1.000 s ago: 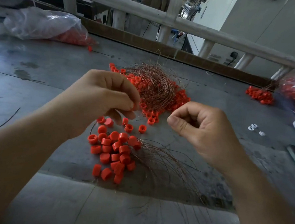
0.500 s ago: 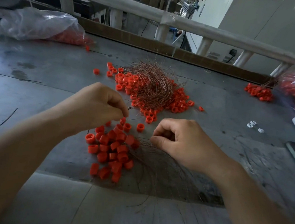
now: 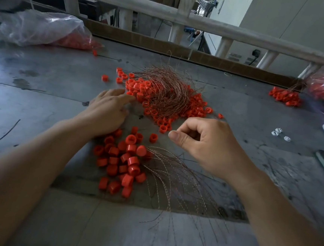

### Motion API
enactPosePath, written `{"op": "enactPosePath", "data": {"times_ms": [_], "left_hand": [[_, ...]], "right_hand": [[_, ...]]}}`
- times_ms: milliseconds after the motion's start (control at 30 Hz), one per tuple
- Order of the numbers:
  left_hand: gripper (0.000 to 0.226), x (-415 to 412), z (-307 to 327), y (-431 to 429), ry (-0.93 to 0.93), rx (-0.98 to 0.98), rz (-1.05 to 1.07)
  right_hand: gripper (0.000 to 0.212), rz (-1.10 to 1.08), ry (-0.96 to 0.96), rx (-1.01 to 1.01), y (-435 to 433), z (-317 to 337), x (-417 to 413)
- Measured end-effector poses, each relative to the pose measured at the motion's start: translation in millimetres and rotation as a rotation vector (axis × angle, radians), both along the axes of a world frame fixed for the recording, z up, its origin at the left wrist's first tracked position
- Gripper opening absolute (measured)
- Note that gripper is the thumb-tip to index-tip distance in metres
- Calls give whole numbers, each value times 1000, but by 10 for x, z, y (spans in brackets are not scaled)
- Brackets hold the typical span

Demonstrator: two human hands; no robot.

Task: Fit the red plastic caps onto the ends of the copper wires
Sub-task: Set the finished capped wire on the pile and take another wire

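On table, left hand: fingers lay straight, tips by far caps at twelve o'clock.
Right hand: curled at three o'clock; couldn't tell what it held.

Bare table lies open on the left. Ahead, a wire tangle on red caps blocks the middle, and bags and a rail close the far edge.

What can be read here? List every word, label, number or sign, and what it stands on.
No text can be read.
Dark marks on the table by the near copper wires: too blurred to read.
Red caps and plastic bag: no print shows.
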State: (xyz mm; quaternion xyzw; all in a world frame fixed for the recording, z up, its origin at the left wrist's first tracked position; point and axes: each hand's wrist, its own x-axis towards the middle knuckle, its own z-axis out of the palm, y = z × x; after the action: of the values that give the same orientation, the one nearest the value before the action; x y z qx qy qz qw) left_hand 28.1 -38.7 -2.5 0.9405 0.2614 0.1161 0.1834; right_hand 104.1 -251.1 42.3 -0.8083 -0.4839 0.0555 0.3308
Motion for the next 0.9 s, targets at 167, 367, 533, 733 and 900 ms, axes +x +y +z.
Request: {"op": "enactPosePath", "data": {"times_ms": [167, 367, 533, 733, 900], "left_hand": [[55, 82, 3, 69, 47, 16, -4], [34, 33, -10, 81, -162, 108, -29], [14, 10, 31, 76, -240, 158, -24], [19, -88, 139, 8, -271, 62, 55], [13, -324, 317, -205, -324, -47, -32]], "right_hand": [[22, -14, -4, 7, -5, -22, 8], [23, -75, -26, 35, 3, -37, 44], [23, -94, -36, 14, 5, -59, 79], [15, -81, -89, -18, 27, -103, 109], [15, -6, -166, -54, 93, -152, 111]]}}
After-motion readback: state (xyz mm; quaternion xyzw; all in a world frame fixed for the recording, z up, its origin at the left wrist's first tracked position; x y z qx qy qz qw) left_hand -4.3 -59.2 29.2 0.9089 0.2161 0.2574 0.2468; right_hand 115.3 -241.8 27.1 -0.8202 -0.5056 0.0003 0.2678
